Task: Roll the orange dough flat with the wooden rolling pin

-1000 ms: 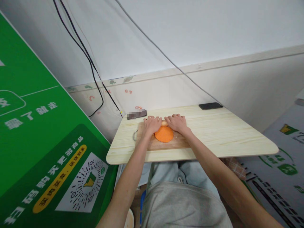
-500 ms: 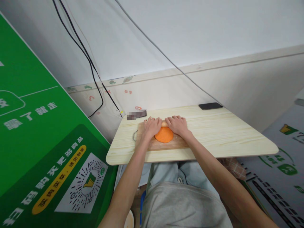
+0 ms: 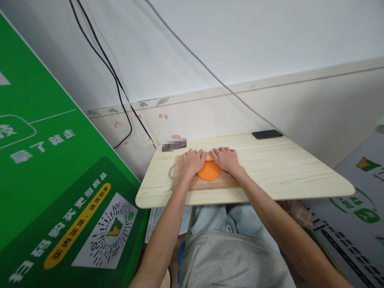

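Note:
A flat, round piece of orange dough point(image 3: 209, 172) lies on a wooden board point(image 3: 207, 185). Across its far edge is a light wooden rolling pin point(image 3: 209, 158), of which only the middle shows. My left hand point(image 3: 194, 161) is closed over the pin's left end, fingers curled to the far side. On the right end, my right hand point(image 3: 225, 158) grips it the same way. Both palms cover the pin's ends, and the dough shows between my wrists.
The board rests on a pale wood-grain table point(image 3: 294, 168) against the wall. A black phone point(image 3: 267, 134) lies at the back right, and a dark, partly blurred object point(image 3: 174, 145) at the back left. A metal ring handle point(image 3: 171, 171) sticks out from the board. A green printed panel point(image 3: 69, 160) stands at left.
The view has shifted a little, so everything sits slightly further right. Both hands remain on the rolling pin, and the dough looks the same.

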The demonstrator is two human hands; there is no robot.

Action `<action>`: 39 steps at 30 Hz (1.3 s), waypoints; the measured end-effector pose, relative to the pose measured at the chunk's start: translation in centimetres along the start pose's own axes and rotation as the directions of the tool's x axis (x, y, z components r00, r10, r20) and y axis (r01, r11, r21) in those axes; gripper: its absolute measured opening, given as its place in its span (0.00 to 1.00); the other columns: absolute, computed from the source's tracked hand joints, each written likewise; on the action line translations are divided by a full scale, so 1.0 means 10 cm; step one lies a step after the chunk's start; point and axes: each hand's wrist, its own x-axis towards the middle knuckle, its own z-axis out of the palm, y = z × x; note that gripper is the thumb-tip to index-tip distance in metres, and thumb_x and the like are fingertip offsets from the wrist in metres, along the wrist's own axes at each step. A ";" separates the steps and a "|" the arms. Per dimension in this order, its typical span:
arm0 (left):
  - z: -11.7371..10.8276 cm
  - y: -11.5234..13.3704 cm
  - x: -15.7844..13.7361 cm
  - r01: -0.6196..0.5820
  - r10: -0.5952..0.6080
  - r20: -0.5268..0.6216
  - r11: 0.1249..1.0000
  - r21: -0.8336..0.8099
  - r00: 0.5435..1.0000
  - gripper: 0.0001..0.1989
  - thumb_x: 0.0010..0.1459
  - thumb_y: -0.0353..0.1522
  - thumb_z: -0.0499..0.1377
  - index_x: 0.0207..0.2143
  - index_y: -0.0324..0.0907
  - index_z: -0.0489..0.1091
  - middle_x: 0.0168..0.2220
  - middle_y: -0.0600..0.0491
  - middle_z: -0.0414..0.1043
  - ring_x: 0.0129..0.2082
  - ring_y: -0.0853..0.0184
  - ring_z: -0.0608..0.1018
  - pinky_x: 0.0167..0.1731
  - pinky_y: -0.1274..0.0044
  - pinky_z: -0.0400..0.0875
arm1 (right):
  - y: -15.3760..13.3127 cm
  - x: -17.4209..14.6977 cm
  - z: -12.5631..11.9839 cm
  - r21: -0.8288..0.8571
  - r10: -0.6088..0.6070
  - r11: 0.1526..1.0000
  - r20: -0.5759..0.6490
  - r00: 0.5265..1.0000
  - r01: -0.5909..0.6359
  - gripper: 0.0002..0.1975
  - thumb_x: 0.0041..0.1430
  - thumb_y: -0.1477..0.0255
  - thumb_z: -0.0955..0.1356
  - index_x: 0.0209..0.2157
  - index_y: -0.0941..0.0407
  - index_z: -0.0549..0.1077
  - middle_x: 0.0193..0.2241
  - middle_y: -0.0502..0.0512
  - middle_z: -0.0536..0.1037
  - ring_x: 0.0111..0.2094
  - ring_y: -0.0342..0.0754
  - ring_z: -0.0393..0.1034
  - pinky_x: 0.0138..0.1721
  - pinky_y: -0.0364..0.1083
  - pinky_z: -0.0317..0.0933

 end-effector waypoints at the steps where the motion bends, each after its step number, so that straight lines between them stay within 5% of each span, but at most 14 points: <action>1: -0.01 0.00 0.01 -0.001 0.001 0.009 1.000 0.003 1.000 0.24 0.79 0.42 0.42 0.55 0.48 0.76 0.59 0.47 0.80 0.63 0.55 0.74 0.62 0.62 0.65 | 0.00 0.00 0.00 -0.001 0.003 1.000 0.001 1.000 -0.003 0.28 0.81 0.59 0.50 0.60 0.50 0.75 0.57 0.64 0.79 0.56 0.61 0.71 0.53 0.55 0.56; 18: 0.01 -0.02 -0.04 -0.028 0.028 -0.008 1.000 0.002 1.000 0.25 0.80 0.42 0.41 0.57 0.47 0.75 0.59 0.47 0.80 0.62 0.56 0.74 0.62 0.63 0.66 | 0.00 -0.07 0.06 0.008 -0.029 1.000 -0.094 0.995 0.030 0.27 0.81 0.60 0.51 0.57 0.51 0.77 0.54 0.63 0.81 0.53 0.60 0.71 0.51 0.54 0.54; 26: 0.03 -0.06 -0.03 -0.041 0.041 0.012 0.999 -0.015 0.999 0.25 0.80 0.42 0.40 0.59 0.48 0.74 0.60 0.48 0.79 0.62 0.57 0.74 0.62 0.64 0.67 | -0.04 -0.09 0.13 0.058 0.016 0.998 -0.275 0.961 0.000 0.29 0.80 0.60 0.52 0.50 0.53 0.82 0.56 0.64 0.82 0.65 0.62 0.62 0.65 0.60 0.44; 34: 0.06 -0.04 -0.10 -0.019 0.018 -0.019 0.999 -0.041 1.000 0.26 0.79 0.42 0.42 0.67 0.45 0.71 0.67 0.46 0.74 0.68 0.53 0.70 0.67 0.61 0.63 | -0.03 -0.11 0.10 0.078 -0.021 0.996 -0.227 0.974 0.040 0.28 0.80 0.60 0.53 0.49 0.54 0.82 0.51 0.64 0.84 0.55 0.59 0.69 0.58 0.57 0.50; 39: 0.06 -0.01 -0.16 -0.006 0.004 -0.036 0.999 -0.051 0.999 0.28 0.79 0.42 0.41 0.69 0.43 0.69 0.69 0.45 0.72 0.71 0.51 0.69 0.68 0.59 0.61 | -0.05 -0.15 0.09 0.101 0.011 0.995 -0.261 0.965 0.016 0.29 0.80 0.61 0.53 0.46 0.54 0.83 0.51 0.63 0.84 0.59 0.60 0.67 0.62 0.58 0.46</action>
